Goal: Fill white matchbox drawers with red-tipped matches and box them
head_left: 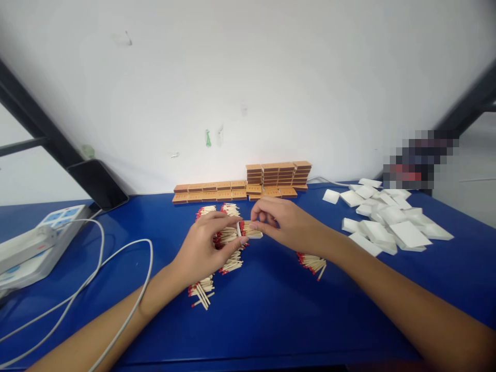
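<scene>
My left hand and my right hand meet over the middle of the blue table. Together they pinch a small white matchbox tray filled with red-tipped matches. The left fingers hold its near end, the right fingers its far end. Under and around the left hand lie several loose bundles of matches. Another small bundle of matches lies beneath my right wrist.
Orange matchbox sleeves are stacked along the wall. A heap of white empty trays covers the right side. At the left are a white power strip, its cables and a dark phone leaning on the wall.
</scene>
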{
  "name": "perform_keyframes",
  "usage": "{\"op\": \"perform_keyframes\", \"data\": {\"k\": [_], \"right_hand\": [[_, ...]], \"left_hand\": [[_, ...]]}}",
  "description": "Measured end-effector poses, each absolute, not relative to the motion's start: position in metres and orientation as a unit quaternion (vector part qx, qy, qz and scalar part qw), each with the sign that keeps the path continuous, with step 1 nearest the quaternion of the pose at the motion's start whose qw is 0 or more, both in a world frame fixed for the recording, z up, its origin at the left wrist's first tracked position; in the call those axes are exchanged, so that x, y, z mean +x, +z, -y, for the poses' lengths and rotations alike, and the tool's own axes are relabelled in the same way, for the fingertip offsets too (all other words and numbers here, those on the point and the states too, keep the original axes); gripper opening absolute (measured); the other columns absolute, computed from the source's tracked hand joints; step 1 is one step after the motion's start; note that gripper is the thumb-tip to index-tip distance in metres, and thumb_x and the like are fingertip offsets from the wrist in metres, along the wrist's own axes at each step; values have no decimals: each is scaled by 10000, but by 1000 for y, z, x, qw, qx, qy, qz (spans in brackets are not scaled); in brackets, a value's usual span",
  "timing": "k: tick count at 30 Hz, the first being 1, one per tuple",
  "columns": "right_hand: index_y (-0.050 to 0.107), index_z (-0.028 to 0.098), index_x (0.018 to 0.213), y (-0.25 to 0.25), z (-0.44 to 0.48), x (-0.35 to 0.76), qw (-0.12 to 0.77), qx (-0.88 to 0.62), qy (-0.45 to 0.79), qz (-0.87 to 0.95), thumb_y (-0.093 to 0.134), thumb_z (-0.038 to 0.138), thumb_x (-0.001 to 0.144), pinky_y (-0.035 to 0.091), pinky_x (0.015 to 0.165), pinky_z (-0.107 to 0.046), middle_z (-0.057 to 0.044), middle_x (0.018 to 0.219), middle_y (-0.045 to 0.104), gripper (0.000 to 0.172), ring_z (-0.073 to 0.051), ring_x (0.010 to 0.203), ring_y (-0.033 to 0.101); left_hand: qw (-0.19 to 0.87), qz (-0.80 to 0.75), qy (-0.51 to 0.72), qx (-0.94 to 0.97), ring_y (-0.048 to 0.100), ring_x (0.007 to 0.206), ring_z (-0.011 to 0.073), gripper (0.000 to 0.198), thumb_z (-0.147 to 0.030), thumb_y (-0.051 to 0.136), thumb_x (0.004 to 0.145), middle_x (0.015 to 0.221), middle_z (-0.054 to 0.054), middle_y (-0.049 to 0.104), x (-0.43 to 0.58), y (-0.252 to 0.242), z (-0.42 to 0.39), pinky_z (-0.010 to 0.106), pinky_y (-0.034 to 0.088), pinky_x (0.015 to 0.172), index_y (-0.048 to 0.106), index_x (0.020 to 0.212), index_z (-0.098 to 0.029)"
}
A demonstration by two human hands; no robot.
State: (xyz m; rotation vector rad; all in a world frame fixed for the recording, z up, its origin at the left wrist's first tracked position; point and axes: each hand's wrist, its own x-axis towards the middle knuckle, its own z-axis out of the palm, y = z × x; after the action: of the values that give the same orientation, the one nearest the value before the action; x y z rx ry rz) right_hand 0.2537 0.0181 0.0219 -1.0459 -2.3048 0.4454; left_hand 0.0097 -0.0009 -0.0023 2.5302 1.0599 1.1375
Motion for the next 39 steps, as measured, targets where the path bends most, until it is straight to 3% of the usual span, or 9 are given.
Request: {"op": "perform_keyframes", "data": {"k": [9, 14, 16, 22, 27, 34, 37, 39], "right_hand": [[654, 213, 915, 23, -25, 258, 329, -416, 150, 834, 571, 333, 1006, 420, 681, -310, -20, 824, 661, 172, -168, 730, 570], [701, 201, 867, 16, -70, 307, 305, -593, 3, 745, 636, 285, 922, 407, 674, -331, -58, 842, 737, 120, -207, 750, 627], [714, 197, 832, 10, -89, 331, 278, -686, -10, 673, 634, 332, 932, 410, 669, -345, -86, 863, 759, 186, -238, 781, 659], [715, 206, 722, -9, -114, 353, 230, -775, 66, 584, 716, 535, 858, 451, 674, -375, -120, 799, 757, 356, -300, 796, 699], [641, 214, 565, -16, -116, 339, 264, -757, 123, 585, 758, 454, 823, 487, 699, -381, -75, 627, 676, 372, -286, 731, 680], [676, 185, 822, 10, -101, 340, 393, -711, 185, 553, 677, 346, 923, 491, 521, -246, -47, 780, 714, 190, -135, 597, 614], [681, 181, 797, 27, -83, 326, 459, -633, 282, 555, 739, 364, 891, 426, 434, -223, -44, 709, 680, 214, -113, 541, 558], [691, 185, 778, 33, -69, 310, 446, -574, 359, 585, 772, 412, 872, 393, 404, -224, -34, 654, 663, 258, -100, 488, 510]], "left_hand": [[100, -378, 385, 836, 715, 1063, 258, 338, -389, 775, 937, 1151, 87, 760, 10, 0, 2, 415, 578, 944, 750, 1232, -226], [88, -401, 404, 818, 725, 1026, 260, 326, -416, 762, 941, 1116, 79, 761, 9, 0, 0, 417, 580, 901, 760, 1209, -231], [84, -407, 413, 810, 730, 1014, 259, 322, -416, 762, 938, 1104, 74, 761, 9, -1, 0, 420, 581, 893, 762, 1203, -233], [72, -419, 425, 799, 736, 1001, 249, 329, -406, 769, 932, 1116, 62, 756, 8, -2, 0, 410, 583, 898, 752, 1224, -256], [69, -427, 423, 796, 732, 1007, 252, 306, -416, 766, 930, 1112, 65, 757, 8, -4, -2, 412, 585, 900, 762, 1191, -257], [65, -441, 421, 790, 733, 1002, 255, 322, -439, 765, 924, 1114, 74, 758, 6, -5, -4, 426, 594, 902, 770, 1185, -252], [59, -445, 426, 785, 737, 989, 255, 329, -439, 776, 915, 1106, 72, 766, 6, -5, -4, 426, 603, 898, 772, 1185, -252], [55, -451, 435, 777, 741, 989, 256, 312, -433, 779, 915, 1092, 70, 775, 7, -3, -3, 424, 609, 899, 778, 1165, -247]]}}
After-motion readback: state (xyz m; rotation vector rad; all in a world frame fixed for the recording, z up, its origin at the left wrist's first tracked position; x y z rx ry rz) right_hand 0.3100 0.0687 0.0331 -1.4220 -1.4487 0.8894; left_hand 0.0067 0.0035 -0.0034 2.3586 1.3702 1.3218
